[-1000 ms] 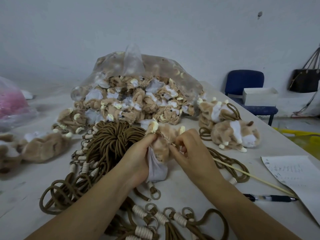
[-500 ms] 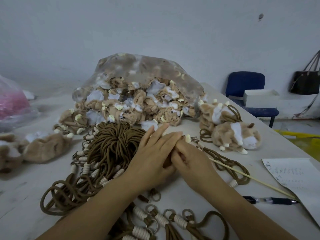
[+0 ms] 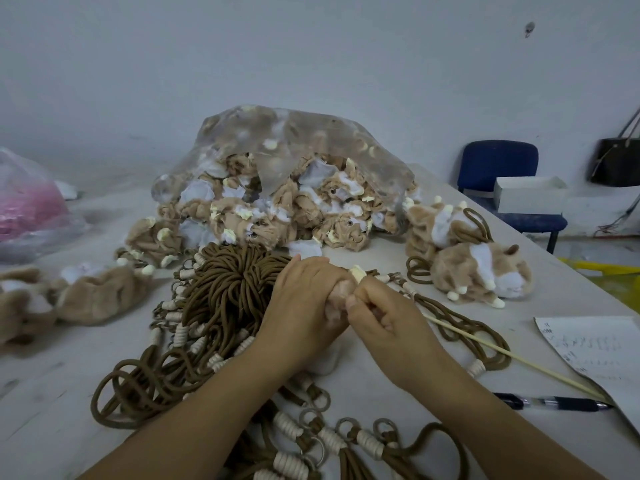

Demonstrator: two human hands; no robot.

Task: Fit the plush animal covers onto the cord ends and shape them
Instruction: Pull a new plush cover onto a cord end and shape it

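Table edge: right rim of the table [image 3: 554, 271] runs diagonally from beside the blue chair [image 3: 502, 168] toward the lower right; finished plush animals [image 3: 481, 271] sit close to it.
Open room: bare tabletop at the left front, between the cord bundle [image 3: 228, 289] and the limp covers [image 3: 86, 292]; a narrower bare strip between the right forearm and the paper [image 3: 595, 348].
Crowded ground: clear bag of covers [image 3: 294, 188] directly behind the hands, its contents spilling to the bundle; ringed cord ends [image 3: 346, 438] under and between the forearms.
Right-side clutter: thin stick [image 3: 502, 355] lying slantwise across cord loops, its near end hidden behind the right hand; pen [image 3: 554, 403] just below its far tip.
Left hand [image 3: 304, 306]: fingers curled over and wrapped round the plush cover [image 3: 336, 301], knuckles up.
Right hand [image 3: 388, 327]: fingers curled in, thumb tip pressed to the cover's side, pinching it; touching the left hand.
Plush cover: bunched between both hands above the table, mostly hidden, a cream tip poking out on top.
Cord inside the cover: cannot tell.
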